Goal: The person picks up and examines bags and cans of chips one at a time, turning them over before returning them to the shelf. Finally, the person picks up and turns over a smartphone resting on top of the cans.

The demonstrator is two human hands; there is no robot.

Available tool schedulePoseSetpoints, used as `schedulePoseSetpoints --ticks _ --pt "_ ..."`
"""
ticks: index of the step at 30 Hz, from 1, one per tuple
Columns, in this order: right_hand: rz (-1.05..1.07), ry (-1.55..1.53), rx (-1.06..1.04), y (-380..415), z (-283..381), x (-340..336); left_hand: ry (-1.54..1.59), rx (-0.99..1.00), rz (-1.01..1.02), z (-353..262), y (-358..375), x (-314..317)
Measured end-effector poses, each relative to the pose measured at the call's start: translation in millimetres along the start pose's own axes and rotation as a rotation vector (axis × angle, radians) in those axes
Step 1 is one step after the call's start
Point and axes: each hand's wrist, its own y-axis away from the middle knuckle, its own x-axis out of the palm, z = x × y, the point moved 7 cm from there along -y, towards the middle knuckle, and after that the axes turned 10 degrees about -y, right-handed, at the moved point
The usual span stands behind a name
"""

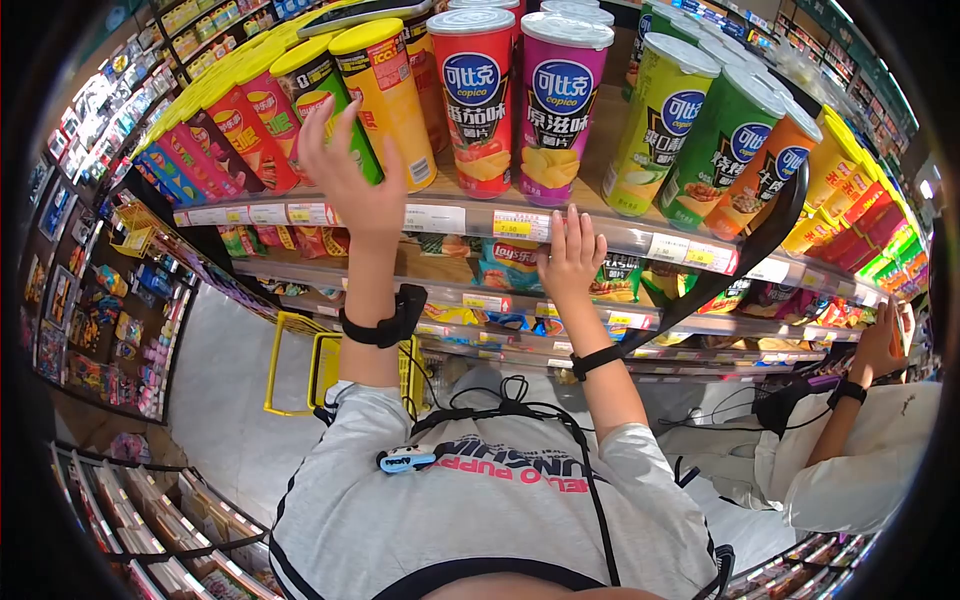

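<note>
My left hand (pixel 355 185) is raised with its fingers apart and nothing in it. It is in front of a yellow-lidded green chip can (pixel 365 150) and a yellow-orange chip can (pixel 395 115), partly covering the green one; whether it touches either cannot be told. My right hand (pixel 573 255) rests with fingers stretched out on the price-tag edge (pixel 520 222) of the top shelf. Just above its fingertips stands a purple chip can (pixel 558 110), and a red chip can (pixel 474 110) stands upright to the left of that.
A dark flat device (pixel 365 14) lies on the can lids. Green (pixel 722 150) and orange (pixel 765 175) chip cans stand to the right. Bagged chips (pixel 510 265) fill lower shelves. A yellow basket (pixel 325 370) is on the floor at left. Another person's hand (pixel 882 342) is at far right.
</note>
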Motion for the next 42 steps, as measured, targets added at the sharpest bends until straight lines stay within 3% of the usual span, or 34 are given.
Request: schedulePoseSetpoints --ticks 3,6,10,21,24,27,31,32,36,42 --pt "-0.006 -0.004 -0.002 0 0 0 0.156 0.109 0.003 -39 -29 11" --pt "0.001 0.009 -0.004 0 0 -1 0.154 0.233 0.036 -73 -55 23" --pt "0.019 0.018 -0.010 0 0 -2 0.007 0.229 0.052 -85 -63 36" --pt "0.032 -0.009 0.002 -1 1 -4 0.417 -0.090 0.278 -72 -34 16" --pt "0.040 -0.012 -0.008 -1 2 -5 0.477 -0.186 0.241 -57 -27 8" --pt "0.043 -0.005 -0.010 -2 2 -4 0.597 -0.346 0.044 -32 -16 -24" --pt "0.046 -0.015 0.005 -2 2 -6 0.878 -0.564 -0.275 11 -11 -63" --pt "0.047 -0.022 0.018 -2 2 -6 0.898 -0.777 -0.266 19 -2 -64" --pt "0.040 -0.026 0.030 -1 1 -4 1.820 -1.080 -0.172 43 10 -25" --pt "0.035 -0.033 0.025 -1 1 -4 2.414 -1.098 -0.141 30 -6 -8"
